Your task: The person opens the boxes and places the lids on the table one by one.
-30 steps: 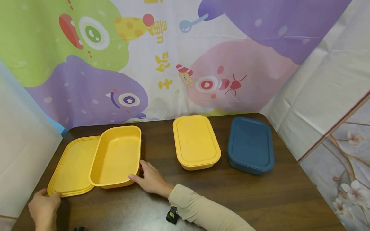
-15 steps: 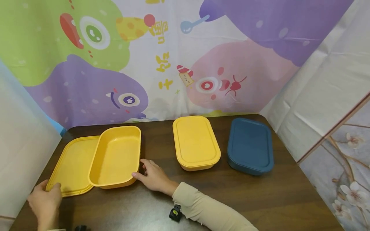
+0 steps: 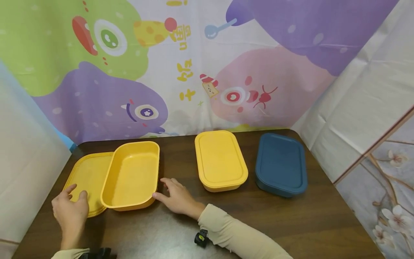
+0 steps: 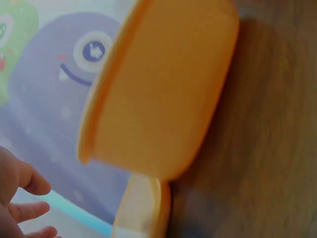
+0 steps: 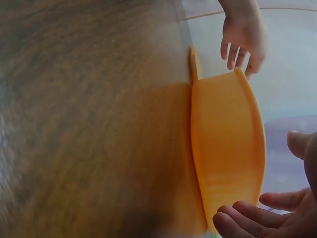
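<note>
An uncovered yellow food container stands on the left part of the table, its inside bare. Its left side overlaps a flat yellow lid lying on the tabletop. My left hand hovers over the lid's near-left part, fingers spread and holding nothing. At the container's near right corner is my right hand, its thumb and fingers apart, fingertips right by the wall. In the right wrist view the container's side wall shows between both hands, and the left hand appears beyond it with loose fingers.
Right of centre stands a lidded yellow container, with a lidded dark blue container beside it. A printed cloth hangs behind the table's back edge. Wrist cameras sit on the person's forearms.
My left hand has let go of the lid's near-left corner and moved right, over the lid. My right hand has eased slightly right, away from the container's wall.
</note>
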`<control>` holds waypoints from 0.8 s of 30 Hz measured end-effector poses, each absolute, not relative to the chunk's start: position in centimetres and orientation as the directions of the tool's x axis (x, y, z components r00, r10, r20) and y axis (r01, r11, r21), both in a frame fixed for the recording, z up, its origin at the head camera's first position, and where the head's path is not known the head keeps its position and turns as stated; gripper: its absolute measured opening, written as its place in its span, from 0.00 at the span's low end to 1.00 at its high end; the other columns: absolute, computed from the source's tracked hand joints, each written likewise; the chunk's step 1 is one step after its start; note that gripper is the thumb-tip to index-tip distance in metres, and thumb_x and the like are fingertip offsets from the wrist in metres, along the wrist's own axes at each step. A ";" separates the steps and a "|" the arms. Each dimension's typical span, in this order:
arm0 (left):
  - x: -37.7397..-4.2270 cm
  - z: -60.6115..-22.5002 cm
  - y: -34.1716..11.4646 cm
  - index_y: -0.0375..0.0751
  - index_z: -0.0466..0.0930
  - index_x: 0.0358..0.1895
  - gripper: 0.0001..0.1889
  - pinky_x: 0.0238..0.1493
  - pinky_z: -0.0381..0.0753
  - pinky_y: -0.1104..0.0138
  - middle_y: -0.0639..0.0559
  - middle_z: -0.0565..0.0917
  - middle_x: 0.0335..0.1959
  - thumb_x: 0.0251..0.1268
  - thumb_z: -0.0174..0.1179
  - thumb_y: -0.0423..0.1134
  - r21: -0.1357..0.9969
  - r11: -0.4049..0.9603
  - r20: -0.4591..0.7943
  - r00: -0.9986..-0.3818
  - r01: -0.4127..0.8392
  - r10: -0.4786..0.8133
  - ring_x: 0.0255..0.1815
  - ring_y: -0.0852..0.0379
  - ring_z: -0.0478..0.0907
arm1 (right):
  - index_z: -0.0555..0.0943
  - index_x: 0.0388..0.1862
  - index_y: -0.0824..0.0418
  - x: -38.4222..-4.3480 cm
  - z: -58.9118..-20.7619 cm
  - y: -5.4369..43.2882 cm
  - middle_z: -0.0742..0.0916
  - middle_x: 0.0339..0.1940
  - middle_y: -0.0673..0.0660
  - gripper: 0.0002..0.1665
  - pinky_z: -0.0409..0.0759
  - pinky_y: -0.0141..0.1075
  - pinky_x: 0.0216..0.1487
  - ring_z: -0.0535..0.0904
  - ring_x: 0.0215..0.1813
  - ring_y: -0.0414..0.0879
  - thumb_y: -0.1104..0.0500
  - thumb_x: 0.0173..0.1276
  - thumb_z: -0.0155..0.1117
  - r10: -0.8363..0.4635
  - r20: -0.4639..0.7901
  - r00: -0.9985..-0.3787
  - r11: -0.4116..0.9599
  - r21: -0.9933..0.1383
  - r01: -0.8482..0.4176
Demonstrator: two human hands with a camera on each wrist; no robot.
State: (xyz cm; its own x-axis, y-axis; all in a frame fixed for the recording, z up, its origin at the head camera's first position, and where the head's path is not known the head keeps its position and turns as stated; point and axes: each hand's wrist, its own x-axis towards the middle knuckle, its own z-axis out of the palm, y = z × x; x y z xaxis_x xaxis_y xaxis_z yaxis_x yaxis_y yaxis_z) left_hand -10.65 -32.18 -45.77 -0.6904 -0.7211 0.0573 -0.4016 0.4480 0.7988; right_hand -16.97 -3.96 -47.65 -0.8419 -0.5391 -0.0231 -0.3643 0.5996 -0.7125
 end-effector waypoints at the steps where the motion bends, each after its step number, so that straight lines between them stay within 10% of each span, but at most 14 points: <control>1: -10.8 -45.6 -31.9 0.27 0.67 0.67 0.27 0.59 0.59 0.41 0.22 0.61 0.65 0.66 0.47 0.36 0.801 0.454 0.067 -0.696 -0.391 -0.715 0.64 0.30 0.60 | 0.68 0.71 0.57 -17.0 -47.6 -3.9 0.81 0.56 0.57 0.38 0.79 0.35 0.53 0.78 0.56 0.44 0.36 0.71 0.54 -0.539 -0.017 -0.842 0.600 -0.710 -0.369; 24: -12.4 -42.2 -26.1 0.29 0.72 0.63 0.22 0.57 0.64 0.46 0.28 0.69 0.59 0.68 0.52 0.35 0.809 0.560 0.226 -0.784 -0.180 -0.579 0.61 0.34 0.66 | 0.77 0.62 0.57 -17.2 -43.8 -2.1 0.84 0.52 0.54 0.27 0.78 0.32 0.53 0.79 0.53 0.43 0.42 0.74 0.53 -0.576 0.163 -0.801 0.524 -0.679 -0.515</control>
